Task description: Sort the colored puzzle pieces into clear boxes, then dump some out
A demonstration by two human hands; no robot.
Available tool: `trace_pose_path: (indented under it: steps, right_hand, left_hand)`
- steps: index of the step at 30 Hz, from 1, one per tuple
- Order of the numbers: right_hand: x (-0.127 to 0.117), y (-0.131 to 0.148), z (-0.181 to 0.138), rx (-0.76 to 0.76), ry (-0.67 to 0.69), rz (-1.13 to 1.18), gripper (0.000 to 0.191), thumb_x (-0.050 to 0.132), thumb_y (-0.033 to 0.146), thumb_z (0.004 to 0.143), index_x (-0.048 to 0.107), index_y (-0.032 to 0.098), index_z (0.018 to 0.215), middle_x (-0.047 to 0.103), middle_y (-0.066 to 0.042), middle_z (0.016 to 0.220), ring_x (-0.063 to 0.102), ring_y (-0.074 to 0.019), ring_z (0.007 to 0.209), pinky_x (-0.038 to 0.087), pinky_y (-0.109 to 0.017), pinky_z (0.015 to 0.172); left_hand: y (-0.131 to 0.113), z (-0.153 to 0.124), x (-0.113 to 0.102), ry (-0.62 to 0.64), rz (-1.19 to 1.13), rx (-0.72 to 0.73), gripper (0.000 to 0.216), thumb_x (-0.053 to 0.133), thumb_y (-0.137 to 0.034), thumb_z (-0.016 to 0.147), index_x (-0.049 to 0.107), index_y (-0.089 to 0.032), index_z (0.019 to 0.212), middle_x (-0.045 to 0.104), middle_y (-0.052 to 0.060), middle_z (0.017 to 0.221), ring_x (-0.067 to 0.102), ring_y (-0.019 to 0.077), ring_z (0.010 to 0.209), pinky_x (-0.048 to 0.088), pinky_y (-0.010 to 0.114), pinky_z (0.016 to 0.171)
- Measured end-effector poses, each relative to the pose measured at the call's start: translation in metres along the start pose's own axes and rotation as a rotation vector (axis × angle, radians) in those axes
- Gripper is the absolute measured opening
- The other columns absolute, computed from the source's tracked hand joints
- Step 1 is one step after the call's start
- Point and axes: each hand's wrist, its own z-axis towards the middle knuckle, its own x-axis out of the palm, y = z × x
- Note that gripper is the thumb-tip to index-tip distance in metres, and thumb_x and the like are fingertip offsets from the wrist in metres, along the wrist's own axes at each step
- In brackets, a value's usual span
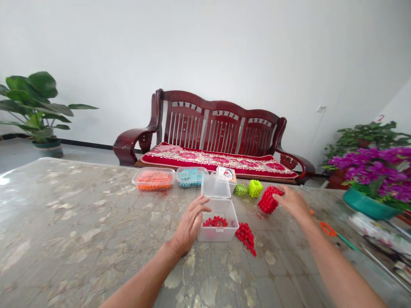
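- Left hand (189,224): resting against the left wall of the clear plastic box (218,222), fingers spread and curved over its near left rim. It touches the box; it is not clenched, and whether it actually grips the wall I cannot tell.
- Clear plastic box: stands near the middle of the surface (80,222), lid hinged upright at its far side. Loose red beads (215,221) lie on its floor.
- Right hand (293,201): laid on the right side of the red beaded block (269,199), fingers curled around its upper edge, grasping it.
- Red beaded block: sits on the surface to the right of the box and a little beyond it, apart from the box.
- Red bead strand (245,237): lies on the surface just beside the box's near right corner, trailing toward the viewer.
- Two green beaded balls (248,188): side by side behind the box's lid, left of the red block.
- Orange bead tray (154,179) and blue bead tray (192,176): side by side farther back, left of the lid.
- Orange-handled scissors (330,231): on the surface right of the right forearm.
- Purple flowers (375,171): in a teal pot at the right edge.
- Wooden sofa (212,137): against the wall beyond the surface, with a red patterned cushion.
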Motion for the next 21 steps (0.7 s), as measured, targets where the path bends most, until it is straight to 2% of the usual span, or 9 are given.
trace_pose_path:
  steps: [7,11,15,21]
  right_hand:
    - [0.003,-0.005,0.001,0.007,0.010,0.025,0.055,0.053,0.047,0.082,0.060,0.023,0.130,0.071,-0.013,0.113,0.066,-0.0333,0.103,0.050,-0.040,0.081]
    - [0.002,-0.003,-0.001,-0.042,-0.066,0.029,0.060,0.054,0.057,0.080,0.062,0.022,0.128,0.072,-0.015,0.108,0.067,-0.0352,0.097,0.050,-0.042,0.076]
    - [0.004,0.002,0.001,-0.090,-0.128,0.053,0.060,0.049,0.064,0.082,0.067,0.023,0.122,0.073,-0.016,0.102,0.068,-0.0334,0.092,0.050,-0.043,0.077]
    - [0.017,0.000,0.007,-0.048,-0.083,0.091,0.045,0.051,0.050,0.083,0.070,0.026,0.115,0.075,-0.011,0.096,0.069,-0.0285,0.086,0.049,-0.037,0.071]
  left_hand:
    - [0.002,0.000,0.000,0.012,0.007,0.002,0.039,0.026,-0.026,0.099,0.064,-0.020,0.102,0.057,0.010,0.137,0.037,0.0234,0.141,0.030,0.047,0.117]
    - [0.003,-0.001,0.001,0.012,0.006,0.003,0.038,0.026,-0.025,0.099,0.064,-0.020,0.102,0.056,0.009,0.138,0.036,0.0233,0.141,0.030,0.048,0.117]
    - [0.003,-0.001,0.001,0.010,0.006,0.012,0.038,0.026,-0.026,0.099,0.064,-0.021,0.101,0.056,0.009,0.137,0.036,0.0230,0.141,0.031,0.047,0.117]
    - [0.002,0.000,0.001,-0.003,0.006,0.011,0.038,0.027,-0.026,0.099,0.065,-0.020,0.100,0.058,0.009,0.136,0.038,0.0234,0.140,0.032,0.046,0.117]
